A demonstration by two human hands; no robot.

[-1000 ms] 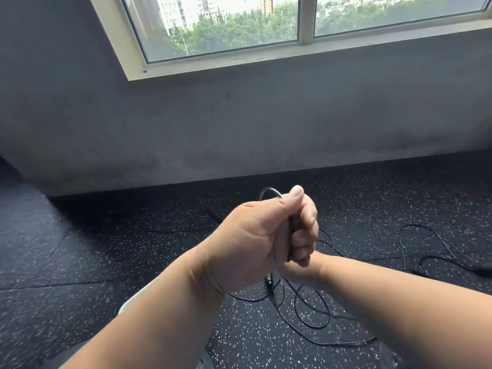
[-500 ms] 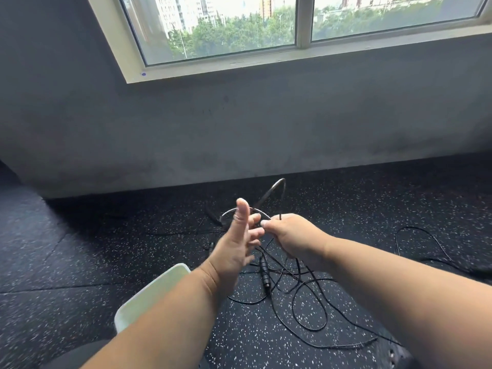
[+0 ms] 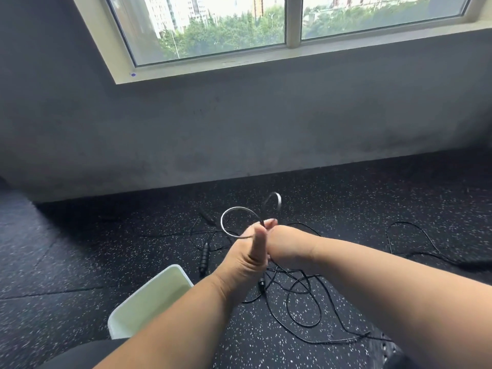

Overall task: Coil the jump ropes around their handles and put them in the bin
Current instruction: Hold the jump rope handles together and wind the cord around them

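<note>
A thin black jump rope [image 3: 234, 222] stands in two stiff loops above my hands. The rope runs into my left hand [image 3: 247, 258] behind its raised thumb, and the hand holds it; its fingers are mostly hidden. My right hand [image 3: 286, 246] is pressed against the left and pinches the rope at its fingertips. The rest of this rope lies tangled on the floor below, with one black handle [image 3: 262, 283] under my hands. A pale bin [image 3: 149, 299] stands open at the lower left, under my left forearm.
A ribbed black handle [image 3: 204, 258] lies on the speckled rubber floor beside the bin. A second rope [image 3: 426, 245] curls at the right, and another handle [image 3: 209, 218] lies farther back. A grey wall with a window closes off the far side.
My hands moved away from me and lower. The left hand went from a fist round the rope to a raised thumb, and the rope's loops now spring up above both hands.
</note>
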